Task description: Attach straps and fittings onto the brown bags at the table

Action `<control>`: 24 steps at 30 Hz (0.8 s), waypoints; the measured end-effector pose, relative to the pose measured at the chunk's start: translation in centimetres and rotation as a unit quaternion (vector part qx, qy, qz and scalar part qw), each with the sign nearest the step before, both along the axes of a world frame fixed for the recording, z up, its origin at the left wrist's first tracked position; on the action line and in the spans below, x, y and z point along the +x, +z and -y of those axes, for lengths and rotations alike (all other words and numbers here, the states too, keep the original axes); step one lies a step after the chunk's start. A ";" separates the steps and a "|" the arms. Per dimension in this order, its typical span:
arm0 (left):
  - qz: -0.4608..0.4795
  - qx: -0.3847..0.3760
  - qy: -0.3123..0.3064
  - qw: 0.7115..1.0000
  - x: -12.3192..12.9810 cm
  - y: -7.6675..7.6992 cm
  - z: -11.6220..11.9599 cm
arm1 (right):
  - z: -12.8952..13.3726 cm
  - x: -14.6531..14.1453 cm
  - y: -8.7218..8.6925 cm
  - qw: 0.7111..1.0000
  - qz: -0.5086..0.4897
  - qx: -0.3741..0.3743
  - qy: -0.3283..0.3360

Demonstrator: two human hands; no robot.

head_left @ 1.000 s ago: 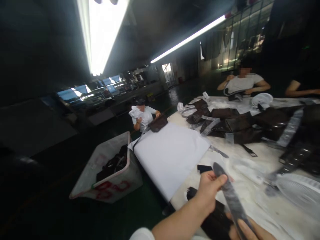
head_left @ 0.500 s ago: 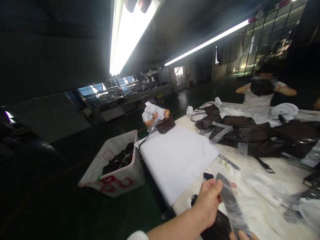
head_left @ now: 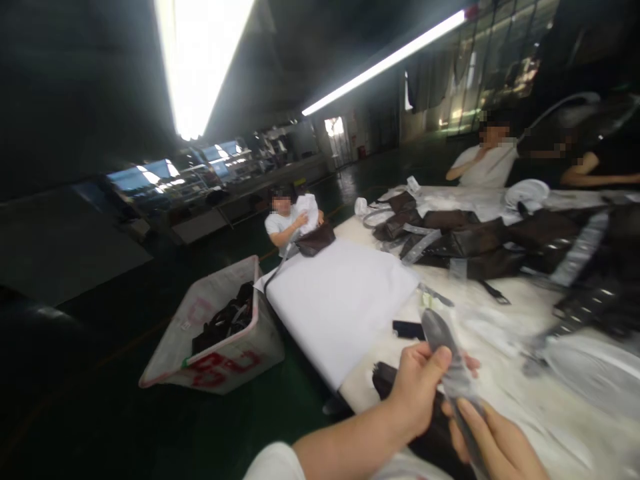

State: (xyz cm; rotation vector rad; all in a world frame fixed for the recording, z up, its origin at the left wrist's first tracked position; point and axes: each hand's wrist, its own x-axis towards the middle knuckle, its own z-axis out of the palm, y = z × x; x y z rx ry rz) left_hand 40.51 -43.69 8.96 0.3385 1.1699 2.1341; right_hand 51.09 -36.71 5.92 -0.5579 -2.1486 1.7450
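Observation:
My left hand (head_left: 423, 377) pinches a dark strap in clear plastic wrap (head_left: 453, 363) close to its rounded far end, thumb on top. Lower down, my right hand (head_left: 493, 433) grips the same strap, with its thumb laid along it. The strap slants up and away over the near edge of the table. Below my hands lies a dark brown bag (head_left: 387, 380), partly hidden by my left hand and forearm. Just beyond my left hand is a small dark flat item (head_left: 407, 329) on the table.
A white sheet (head_left: 345, 293) covers the table's left corner, where a person (head_left: 285, 223) handles a brown bag (head_left: 316, 240) and white paper. Several dark bags (head_left: 465, 243) and white fans (head_left: 527, 193) fill the right side. A white bin (head_left: 270, 333) of dark items stands left.
My right hand has come up into view along the strap, and the plastic now lies closer around it. The view has turned slightly right. The seated person at the right has lowered the dark item.

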 end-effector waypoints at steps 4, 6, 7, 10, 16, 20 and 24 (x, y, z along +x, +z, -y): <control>0.039 -0.046 -0.007 0.998 1.1 -0.6 0.0 | 0.3 -0.6 1.4 0.999 -0.009 -0.013 0.033; 0.021 -0.054 -0.029 0.998 0.7 -0.6 0.2 | 0.1 -1.0 1.8 0.998 -0.003 -0.041 0.040; 0.003 -0.054 -0.051 0.997 0.4 -0.7 0.2 | 0.0 -1.1 2.0 0.998 -0.001 -0.050 0.037; -0.046 -0.061 -0.114 0.991 0.1 -1.1 0.3 | -0.4 -1.2 2.0 0.999 -0.006 -0.046 0.013; -0.001 -0.010 -0.068 0.998 0.5 -0.8 -0.2 | -0.7 -0.7 2.0 0.997 0.000 0.041 0.059; 0.127 0.031 0.069 0.989 -3.8 1.6 0.4 | -1.2 1.0 2.5 0.990 0.073 0.080 0.092; 0.170 0.012 0.174 0.970 -9.7 0.4 2.2 | -2.8 4.6 1.0 0.981 0.151 0.066 0.098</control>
